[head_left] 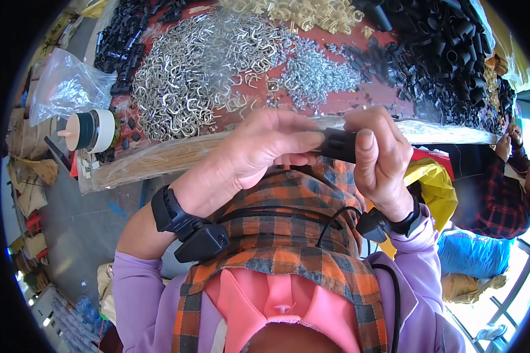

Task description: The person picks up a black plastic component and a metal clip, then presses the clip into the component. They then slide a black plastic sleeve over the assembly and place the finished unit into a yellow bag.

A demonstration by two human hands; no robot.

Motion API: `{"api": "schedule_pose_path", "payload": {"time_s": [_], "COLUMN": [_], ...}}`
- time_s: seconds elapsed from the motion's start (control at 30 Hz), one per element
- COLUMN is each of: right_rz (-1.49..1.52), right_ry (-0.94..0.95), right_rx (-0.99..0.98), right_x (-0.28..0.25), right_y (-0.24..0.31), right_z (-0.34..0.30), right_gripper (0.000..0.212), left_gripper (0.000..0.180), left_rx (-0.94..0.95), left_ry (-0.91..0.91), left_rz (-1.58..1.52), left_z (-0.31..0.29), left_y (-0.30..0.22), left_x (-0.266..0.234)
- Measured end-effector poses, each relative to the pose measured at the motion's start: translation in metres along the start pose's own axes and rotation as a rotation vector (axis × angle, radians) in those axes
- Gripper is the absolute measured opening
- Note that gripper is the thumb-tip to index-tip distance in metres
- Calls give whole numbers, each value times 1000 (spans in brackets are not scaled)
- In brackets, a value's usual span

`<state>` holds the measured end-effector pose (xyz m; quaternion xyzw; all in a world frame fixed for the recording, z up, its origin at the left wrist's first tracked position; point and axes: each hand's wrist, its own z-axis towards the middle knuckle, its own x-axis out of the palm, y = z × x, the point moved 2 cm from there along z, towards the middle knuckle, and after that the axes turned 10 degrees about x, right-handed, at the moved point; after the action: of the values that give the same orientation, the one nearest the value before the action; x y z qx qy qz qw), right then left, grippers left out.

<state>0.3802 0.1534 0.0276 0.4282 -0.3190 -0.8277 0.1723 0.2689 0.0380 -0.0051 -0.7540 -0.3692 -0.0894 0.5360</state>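
Note:
Between my two hands, just in front of the table's near edge, is a small black plastic part (339, 145). My left hand (271, 141) grips its left end, thumb and fingers closed on it. My right hand (381, 154) holds the right end, with the fingers curled behind and the thumb pointing up beside it. Beyond my left hand lies a big heap of bent silver metal hooks (179, 76). A pile of small clear-grey pieces (318, 70) lies beyond the held part. Its far side is hidden by my fingers.
Black tube-like parts (453, 53) are heaped at the right, cream plastic parts (306, 13) at the far middle, black parts (121, 47) at the far left. A lidded jar (91, 130) and a clear plastic bag (68, 85) sit at the left edge. Another person (500, 188) works at right.

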Motion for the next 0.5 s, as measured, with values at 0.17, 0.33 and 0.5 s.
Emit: {"api": "schedule_pose_path", "payload": {"time_s": [0.17,0.33,0.5], "right_rz": [15,29,42], "right_ry": [-2,66,117], "right_rx": [35,-213,-231], "right_x": [6,5,7], "right_y": [-8,-14,-18], "right_z": [2,6,13], "right_gripper": [13,15,16], "left_gripper": [19,19,19], "left_rx": [-104,-108,-172], "left_ry": [39,69,113], "left_rz": [-125,-124,-197], "left_z": [2,6,6], "left_y": [8,1,4], "left_x": [-10,-23,-23]}}
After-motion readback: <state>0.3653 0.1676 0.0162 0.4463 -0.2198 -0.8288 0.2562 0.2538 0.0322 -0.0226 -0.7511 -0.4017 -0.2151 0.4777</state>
